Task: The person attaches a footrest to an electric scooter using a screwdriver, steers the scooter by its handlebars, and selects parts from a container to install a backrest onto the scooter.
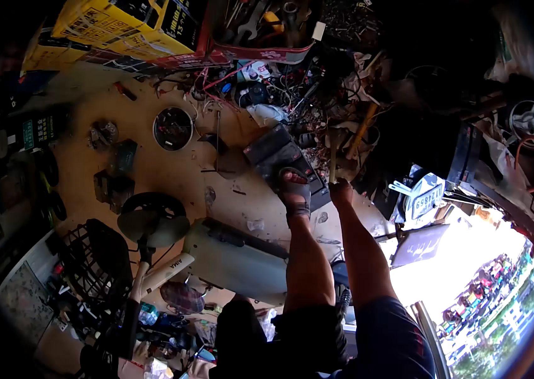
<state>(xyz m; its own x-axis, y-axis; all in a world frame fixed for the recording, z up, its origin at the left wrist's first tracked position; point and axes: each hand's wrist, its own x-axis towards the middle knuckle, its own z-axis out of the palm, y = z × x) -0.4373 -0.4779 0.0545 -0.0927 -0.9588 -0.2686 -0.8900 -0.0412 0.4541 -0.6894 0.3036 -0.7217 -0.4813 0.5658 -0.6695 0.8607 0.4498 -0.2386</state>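
My right hand (343, 192) is closed on a long, pale tool handle (333, 161) that points up the picture; its far end is too dark to make out. My sandaled foot (295, 189) rests on one of the dark battery-like blocks (270, 146) on the floor, just left of the hand. An orange-yellow bar (363, 126) lies in the clutter beyond my hand. My left hand is not in view.
A scooter (235, 259) with a basket stands lower left. At the top are yellow boxes (115, 25), a red tool crate (261, 54) and tangled wires. A metal bowl (172, 128) and loose parts lie on the floor (201, 177). A bright doorway opens at right.
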